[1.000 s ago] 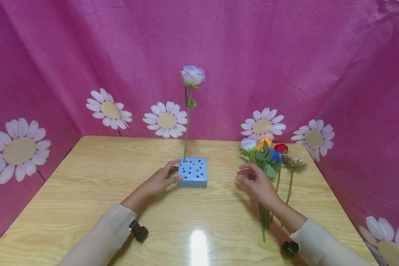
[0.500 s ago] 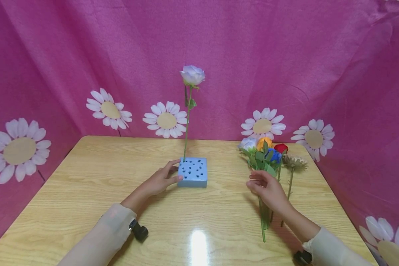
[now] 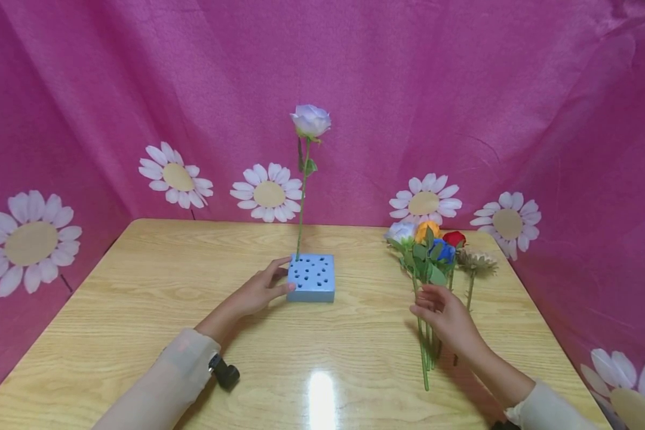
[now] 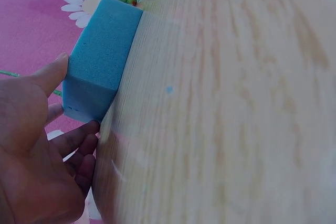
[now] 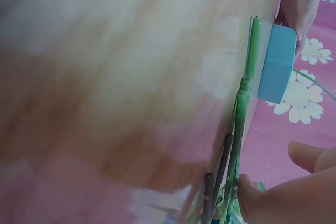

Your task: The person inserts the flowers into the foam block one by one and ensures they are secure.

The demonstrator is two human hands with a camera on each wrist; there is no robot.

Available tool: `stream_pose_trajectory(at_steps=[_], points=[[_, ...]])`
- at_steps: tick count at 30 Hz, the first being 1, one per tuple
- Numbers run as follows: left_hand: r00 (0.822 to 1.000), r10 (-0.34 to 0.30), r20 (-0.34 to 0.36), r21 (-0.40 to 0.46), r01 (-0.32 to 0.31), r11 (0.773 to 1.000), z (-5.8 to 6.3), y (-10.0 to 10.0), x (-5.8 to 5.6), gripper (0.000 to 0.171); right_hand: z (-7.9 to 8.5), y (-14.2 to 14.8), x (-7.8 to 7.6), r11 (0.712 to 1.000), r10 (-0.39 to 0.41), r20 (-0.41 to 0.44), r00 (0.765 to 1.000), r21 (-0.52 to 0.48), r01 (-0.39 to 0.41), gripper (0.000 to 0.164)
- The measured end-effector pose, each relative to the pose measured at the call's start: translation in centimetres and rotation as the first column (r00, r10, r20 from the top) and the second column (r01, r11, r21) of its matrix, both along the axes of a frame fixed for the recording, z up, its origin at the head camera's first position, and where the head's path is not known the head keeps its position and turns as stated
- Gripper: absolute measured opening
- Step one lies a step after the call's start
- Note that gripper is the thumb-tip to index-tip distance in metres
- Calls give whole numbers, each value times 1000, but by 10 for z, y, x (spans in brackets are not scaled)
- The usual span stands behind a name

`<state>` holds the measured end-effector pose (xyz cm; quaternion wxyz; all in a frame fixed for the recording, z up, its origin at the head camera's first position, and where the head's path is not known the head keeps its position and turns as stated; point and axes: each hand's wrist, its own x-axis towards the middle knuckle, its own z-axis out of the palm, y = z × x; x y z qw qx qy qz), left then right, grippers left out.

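Note:
A blue foam block (image 3: 310, 295) with many holes in its top sits on the table. A pale lilac rose (image 3: 312, 121) stands upright in a back-left hole. My left hand (image 3: 257, 291) holds the block's left side, thumb at the front corner and fingers behind. On the right lie artificial flowers: a pale rose (image 3: 400, 232), an orange one (image 3: 427, 230), a blue one (image 3: 445, 251) and a red one (image 3: 454, 239). My right hand (image 3: 450, 316) is over their green stems (image 3: 423, 358), fingertips right at the stems, thumb apart from them in the right wrist view (image 5: 307, 156).
A beige dried-looking flower (image 3: 477, 261) lies right of the others, its stem partly behind my right hand. The wooden table (image 3: 236, 382) ends at a pink curtain (image 3: 355, 77) with printed daisies, at the back and both sides.
My right hand has moved right and toward me, from beside the flower heads down to the stems. My left hand stays on the foam block.

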<state>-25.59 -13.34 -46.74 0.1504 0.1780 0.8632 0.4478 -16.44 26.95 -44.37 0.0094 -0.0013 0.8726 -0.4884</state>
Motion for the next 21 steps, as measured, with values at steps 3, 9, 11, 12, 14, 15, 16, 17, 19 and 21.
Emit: stream_pose_trajectory(at_steps=[3, 9, 11, 12, 14, 15, 16, 17, 19, 21], points=[[1000, -7, -1, 2, 7, 1000, -1, 0, 0, 73, -2, 1, 1, 1000, -4, 3, 1000, 18, 4, 61], [1000, -13, -5, 12, 13, 1000, 1, 0, 1, 72, -5, 1, 2, 997, -9, 5, 1000, 73, 9, 60], [1000, -16, -7, 17, 16, 1000, 1, 0, 2, 72, -6, 1, 1, 996, -9, 3, 1000, 88, 8, 60], [1000, -17, -8, 18, 17, 1000, 1, 0, 2, 72, -6, 1, 1, 996, -10, 3, 1000, 94, 9, 60], [1000, -17, -8, 18, 17, 1000, 2, 0, 2, 72, -6, 1, 1, 993, -13, 1, 1000, 113, 13, 61], [1000, -16, -9, 17, 16, 1000, 2, 0, 2, 72, -7, 1, 0, 992, -16, 1, 1000, 124, 15, 61], [1000, -16, -9, 16, 16, 1000, 1, 0, 2, 72, -7, 0, 0, 991, -19, 2, 1000, 135, 19, 61], [1000, -16, -10, 15, 17, 1000, 1, 0, 2, 72, -8, 0, 0, 989, -23, 2, 1000, 147, 22, 61], [1000, -18, -12, 13, 18, 1000, 1, 0, 2, 72, -9, 0, 0, 985, -32, 3, 999, 167, 31, 61], [1000, -21, -13, 13, 21, 1000, 1, 0, 2, 73, -11, -1, -1, 983, -41, 6, 999, 177, 39, 62]])
